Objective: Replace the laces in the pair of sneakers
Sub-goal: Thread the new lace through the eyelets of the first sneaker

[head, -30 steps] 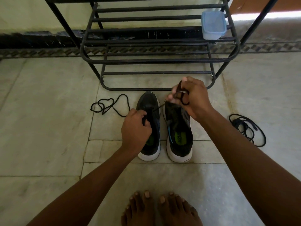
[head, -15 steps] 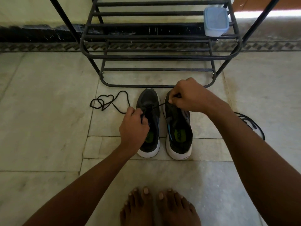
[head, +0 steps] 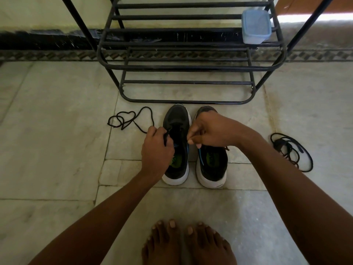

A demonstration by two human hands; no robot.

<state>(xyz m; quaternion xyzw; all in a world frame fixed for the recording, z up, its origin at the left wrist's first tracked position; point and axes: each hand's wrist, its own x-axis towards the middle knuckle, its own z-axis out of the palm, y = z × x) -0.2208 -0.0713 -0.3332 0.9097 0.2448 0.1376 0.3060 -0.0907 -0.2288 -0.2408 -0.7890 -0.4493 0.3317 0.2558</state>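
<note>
The left hand (head: 155, 150) has its fingers curled over the left side of the left sneaker (head: 177, 148), pinching a black lace end at the eyelets. The right hand (head: 207, 131) reaches across from the right, thumb and fingers bent together at that shoe's right edge; whether they hold lace cannot be told, as the tips blur against the dark upper.

Both sneakers are black with white soles, green printing on the insoles and a blue trim line inside the collar. They stand side by side, toes pointing away, heels near. The right sneaker (head: 212, 165) is partly covered by the right wrist.

A loose black lace (head: 126, 119) lies looped on the floor to the left, and a second tangled lace (head: 292, 152) lies well apart on the right. The floor (head: 57, 131) is pale marble slabs. Just beyond the toes stands a black metal shoe rack (head: 191, 67) against the wall, with a pale blue lidded box (head: 256, 26) on its right end. Two bare feet (head: 189, 243) show at the near edge.
</note>
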